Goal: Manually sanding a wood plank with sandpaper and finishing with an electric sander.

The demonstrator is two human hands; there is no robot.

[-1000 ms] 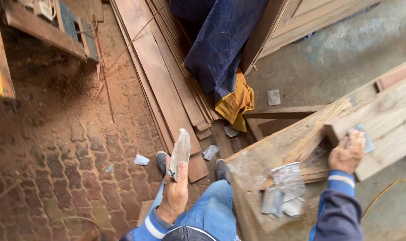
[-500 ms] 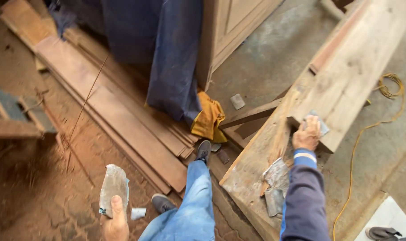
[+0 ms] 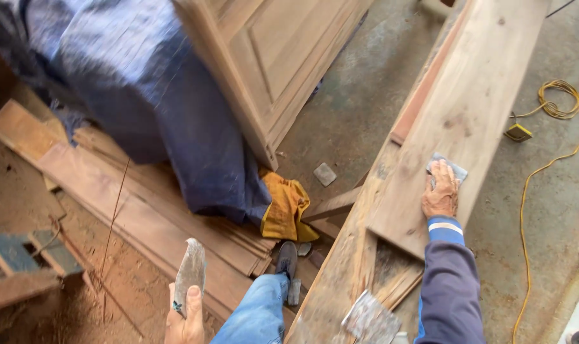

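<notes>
My left hand (image 3: 185, 322) holds up a worn grey sheet of sandpaper (image 3: 189, 274) over the dirt floor at the bottom left. My right hand (image 3: 440, 193) presses another small grey piece of sandpaper (image 3: 454, 167) flat on a long pale wooden plank (image 3: 468, 95), which lies tilted across a rough wooden workbench (image 3: 347, 255). A used grey sandpaper sheet (image 3: 371, 322) lies on the bench near my right sleeve. My blue-jeaned leg and dark shoe (image 3: 285, 260) show between the hands.
A panelled wooden door (image 3: 270, 57) leans upright with a dark blue cloth (image 3: 156, 114) draped beside it and a yellow rag (image 3: 285, 207) at its foot. Long boards (image 3: 111, 204) lie stacked on the floor at left. A yellow cable (image 3: 550, 146) trails over the concrete at right.
The view swung up and right along the plank. My right hand with its sandpaper has slid further along the plank. My left hand still holds its sheet up.
</notes>
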